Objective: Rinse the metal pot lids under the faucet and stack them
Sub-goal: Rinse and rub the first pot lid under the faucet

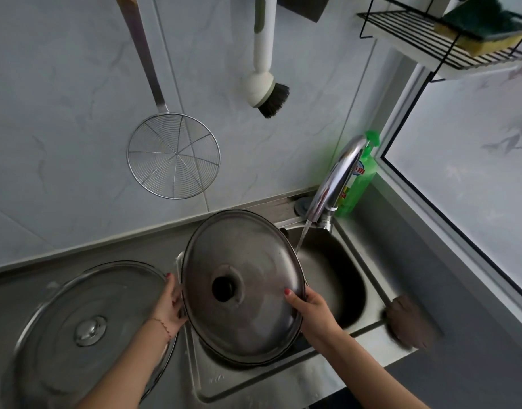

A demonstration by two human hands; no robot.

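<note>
Nearest the camera, both hands hold the dark metal lid by its rim, tilted over the left half of the sink. The left hand curls round the lid's left edge; the right hand has its thumb on the top face and its fingers wrapped behind the right edge. The lid's knob side faces the camera.

Left of the sink, a second, larger lid lies flat on the bench, knob up, its edge just beside the left wrist.

The risk, as I judge it, is the grip: a wet rim held only at two edges could slip and drop into the basin, or swing left and strike the lid on the bench. The stream from the faucet falls just right of the held lid's upper edge, so water may glance off the tilted face and splash onto the bench.

The sink's basin holds running water and seemingly nothing else, though the lid hides much of it. A dark scrubbing pad, blurred, sits on the sink's right rim.

Behind the sink, a green soap bottle stands behind the faucet. Above the sink hang a wire skimmer and a dish brush; the wire shelf up right holds a sponge.
</note>
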